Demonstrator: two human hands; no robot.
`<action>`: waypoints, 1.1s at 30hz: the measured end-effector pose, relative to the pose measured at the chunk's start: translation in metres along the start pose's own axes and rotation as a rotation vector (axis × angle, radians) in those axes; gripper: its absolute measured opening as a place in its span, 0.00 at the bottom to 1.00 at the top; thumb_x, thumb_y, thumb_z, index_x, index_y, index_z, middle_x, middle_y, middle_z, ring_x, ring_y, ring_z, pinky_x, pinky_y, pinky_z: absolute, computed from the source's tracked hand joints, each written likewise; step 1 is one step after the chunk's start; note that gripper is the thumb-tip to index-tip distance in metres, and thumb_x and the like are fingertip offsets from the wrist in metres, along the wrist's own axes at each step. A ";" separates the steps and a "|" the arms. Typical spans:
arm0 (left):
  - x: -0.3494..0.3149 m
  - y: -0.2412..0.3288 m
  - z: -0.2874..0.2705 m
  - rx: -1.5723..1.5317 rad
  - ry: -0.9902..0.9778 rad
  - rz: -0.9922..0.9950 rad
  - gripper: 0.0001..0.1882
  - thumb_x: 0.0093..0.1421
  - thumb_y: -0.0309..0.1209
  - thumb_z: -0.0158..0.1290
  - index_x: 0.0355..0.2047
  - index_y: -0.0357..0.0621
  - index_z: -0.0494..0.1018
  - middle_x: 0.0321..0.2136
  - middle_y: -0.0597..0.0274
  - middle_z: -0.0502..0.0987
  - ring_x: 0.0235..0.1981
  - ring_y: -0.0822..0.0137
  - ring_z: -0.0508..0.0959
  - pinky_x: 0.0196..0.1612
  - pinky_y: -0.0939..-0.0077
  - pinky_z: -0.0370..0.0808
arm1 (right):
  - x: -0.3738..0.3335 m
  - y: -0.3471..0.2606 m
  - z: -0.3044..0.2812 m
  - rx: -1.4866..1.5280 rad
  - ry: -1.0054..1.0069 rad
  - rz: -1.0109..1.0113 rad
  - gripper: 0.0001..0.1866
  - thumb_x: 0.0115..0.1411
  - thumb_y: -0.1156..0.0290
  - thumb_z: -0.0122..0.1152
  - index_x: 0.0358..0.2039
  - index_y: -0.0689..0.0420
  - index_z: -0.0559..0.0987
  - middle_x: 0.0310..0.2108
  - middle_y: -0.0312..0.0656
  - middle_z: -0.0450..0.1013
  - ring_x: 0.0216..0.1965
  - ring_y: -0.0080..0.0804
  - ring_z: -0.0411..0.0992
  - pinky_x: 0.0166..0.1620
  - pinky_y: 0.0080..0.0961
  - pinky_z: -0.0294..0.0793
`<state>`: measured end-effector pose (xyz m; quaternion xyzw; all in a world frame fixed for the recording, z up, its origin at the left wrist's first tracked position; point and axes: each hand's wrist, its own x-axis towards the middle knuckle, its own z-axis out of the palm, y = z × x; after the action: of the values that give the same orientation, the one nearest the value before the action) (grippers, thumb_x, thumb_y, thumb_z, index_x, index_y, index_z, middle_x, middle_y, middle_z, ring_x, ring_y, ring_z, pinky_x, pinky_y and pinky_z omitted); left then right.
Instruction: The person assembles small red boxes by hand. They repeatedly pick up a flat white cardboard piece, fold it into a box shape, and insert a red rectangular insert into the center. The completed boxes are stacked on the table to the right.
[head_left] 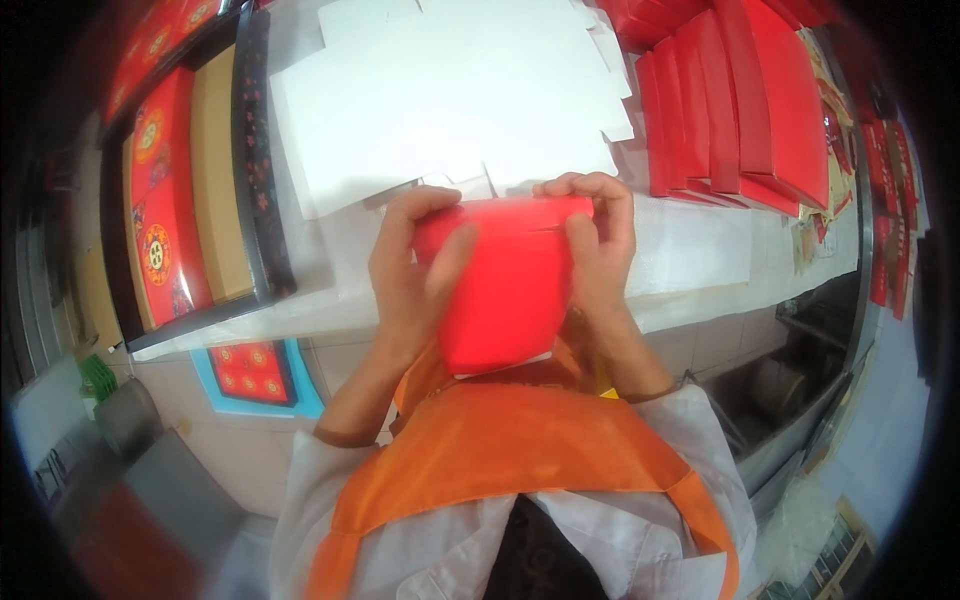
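A red cardboard piece [510,280], perhaps a box part, is held up in front of my orange apron at the table's near edge. My left hand [425,255] grips its upper left corner, with the thumb on the red face. At the upper right corner my right hand [600,230] pinches it, fingers curled over the top edge. A thin dark slit runs across the red face beside the right thumb. The far side of the piece is hidden. Just beyond both hands lies a pile of white cut cardboard sheets [440,90].
Several red boxes [720,100] stand close together at the back right. On the left, a dark-rimmed tray [265,200] holds red boxes with floral prints. Below the white table [700,250], a red patterned panel [252,373] rests on something light blue.
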<state>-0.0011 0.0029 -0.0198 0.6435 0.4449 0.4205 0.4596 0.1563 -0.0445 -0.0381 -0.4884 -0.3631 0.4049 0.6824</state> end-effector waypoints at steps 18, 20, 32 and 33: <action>-0.007 -0.017 0.000 -0.052 0.007 0.222 0.07 0.49 0.17 0.48 0.31 0.34 0.70 0.35 0.56 0.72 0.36 0.65 0.72 0.41 0.78 0.68 | -0.007 0.001 -0.008 -0.003 -0.032 0.091 0.04 0.58 0.76 0.46 0.30 0.61 0.69 0.37 0.40 0.69 0.36 0.20 0.65 0.41 0.17 0.66; -0.007 -0.020 0.000 -0.040 -0.014 0.263 0.08 0.49 0.16 0.48 0.32 0.34 0.70 0.36 0.56 0.72 0.36 0.66 0.72 0.41 0.78 0.68 | -0.010 0.003 -0.009 0.013 -0.022 0.092 0.04 0.59 0.75 0.46 0.29 0.61 0.69 0.37 0.40 0.69 0.36 0.19 0.65 0.41 0.16 0.66; -0.009 -0.011 -0.001 -0.037 -0.092 0.085 0.10 0.55 0.22 0.40 0.36 0.36 0.68 0.45 0.53 0.68 0.47 0.61 0.68 0.49 0.73 0.63 | -0.008 0.002 -0.006 -0.084 0.052 0.063 0.07 0.61 0.71 0.44 0.30 0.61 0.69 0.37 0.40 0.70 0.35 0.18 0.64 0.40 0.15 0.65; -0.009 -0.011 -0.002 0.002 -0.114 0.091 0.10 0.56 0.22 0.39 0.36 0.36 0.68 0.45 0.53 0.68 0.48 0.60 0.67 0.50 0.73 0.63 | -0.009 0.002 -0.007 -0.080 0.059 0.067 0.08 0.61 0.71 0.44 0.30 0.61 0.69 0.37 0.40 0.70 0.35 0.18 0.64 0.39 0.15 0.65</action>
<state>-0.0072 -0.0030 -0.0307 0.6863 0.3887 0.4031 0.4641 0.1583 -0.0546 -0.0423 -0.5389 -0.3420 0.3982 0.6588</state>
